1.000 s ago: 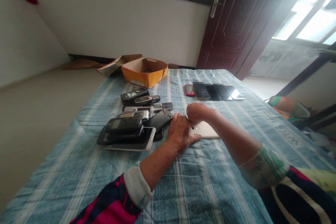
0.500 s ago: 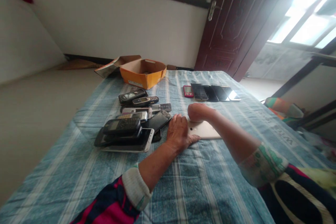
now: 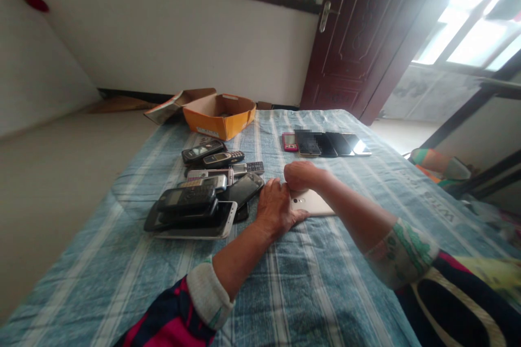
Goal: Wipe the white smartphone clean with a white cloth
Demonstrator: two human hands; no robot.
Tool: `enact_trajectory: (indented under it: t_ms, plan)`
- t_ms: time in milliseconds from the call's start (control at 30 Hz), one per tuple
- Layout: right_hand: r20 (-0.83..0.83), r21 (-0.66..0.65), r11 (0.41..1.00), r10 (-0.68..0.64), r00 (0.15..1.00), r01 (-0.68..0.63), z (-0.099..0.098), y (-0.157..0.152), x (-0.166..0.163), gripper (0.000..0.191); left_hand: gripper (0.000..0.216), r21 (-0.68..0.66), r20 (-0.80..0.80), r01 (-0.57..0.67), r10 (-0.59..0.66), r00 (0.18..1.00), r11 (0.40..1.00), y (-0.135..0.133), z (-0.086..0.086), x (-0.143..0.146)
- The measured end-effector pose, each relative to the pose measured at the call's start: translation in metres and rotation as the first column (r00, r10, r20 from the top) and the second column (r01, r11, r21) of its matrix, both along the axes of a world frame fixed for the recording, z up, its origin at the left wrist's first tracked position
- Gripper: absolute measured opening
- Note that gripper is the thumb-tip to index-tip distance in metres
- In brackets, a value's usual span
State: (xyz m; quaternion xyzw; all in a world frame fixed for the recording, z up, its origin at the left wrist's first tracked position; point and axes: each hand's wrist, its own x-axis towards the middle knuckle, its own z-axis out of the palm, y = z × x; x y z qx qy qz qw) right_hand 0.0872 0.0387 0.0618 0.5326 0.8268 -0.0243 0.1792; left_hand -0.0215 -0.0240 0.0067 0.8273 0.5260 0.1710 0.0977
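At the left of the frame's middle, a pile of old phones (image 3: 189, 198) lies on the blue striped cloth (image 3: 260, 293), with the orange box (image 3: 220, 119) above it in the frame. Right of the pile, near the centre, is the left hand (image 3: 273, 205), its fingers just beside the nearest dark phone (image 3: 244, 190). It holds the left end of a pale gold phone (image 3: 317, 203), thumb stretched along the lower edge and fingertips by the upper left corner.

The gold phone lies flat, back up, just right of centre, its long axis running left to right across the frame. Its camera end is the left one; the right forearm hides the far end. The right hand (image 3: 302, 175) is curled over the upper edge near that camera end, close against the left fingertips; whether it pinches anything I cannot tell. Both hands are thus at the same end, the left covering its side and the right above.
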Motion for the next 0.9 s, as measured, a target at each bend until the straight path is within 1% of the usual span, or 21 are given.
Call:
enact_trajectory:
  t_ms: [67,167,267,467,633,767,900]
  plan:
    - [0.004,0.004,1.0,-0.009,1.0,0.009,0.0,-0.001,0.002,0.037,0.07,-0.011,-0.02,-0.01,0.01,1.0,1.0,0.0,-0.001,0.0]
    - [0.011,0.006,1.0,-0.018,1.0,0.018,0.001,-0.002,0.006,0.034,0.073,-0.063,-0.061,-0.023,0.019,0.998,0.998,0.0,0.0,0.0]
    - [0.022,0.002,1.0,-0.018,1.0,0.018,0.001,-0.002,0.01,0.033,0.071,-0.096,-0.074,-0.021,0.013,0.997,0.995,-0.001,0.0,-0.001]
    - [0.05,-0.011,0.999,-0.036,0.998,0.036,0.001,-0.003,0.019,0.032,0.067,-0.077,-0.086,-0.026,0.019,0.996,0.997,0.001,-0.003,-0.001]
    - [0.08,-0.002,0.996,-0.086,0.993,0.086,0.0,-0.004,0.03,0.034,0.066,-0.075,-0.111,-0.026,0.018,0.994,0.997,-0.001,0.001,-0.001]
    - [0.106,0.004,0.991,-0.134,0.985,0.134,0.0,-0.009,0.042,0.032,0.065,-0.081,-0.119,-0.028,0.018,0.993,0.996,-0.002,0.005,0.0]
    - [0.137,0.012,0.982,-0.19,0.972,0.19,-0.001,-0.014,0.059,0.029,0.068,-0.089,-0.122,-0.016,0.005,0.993,0.996,-0.001,0.005,0.0]
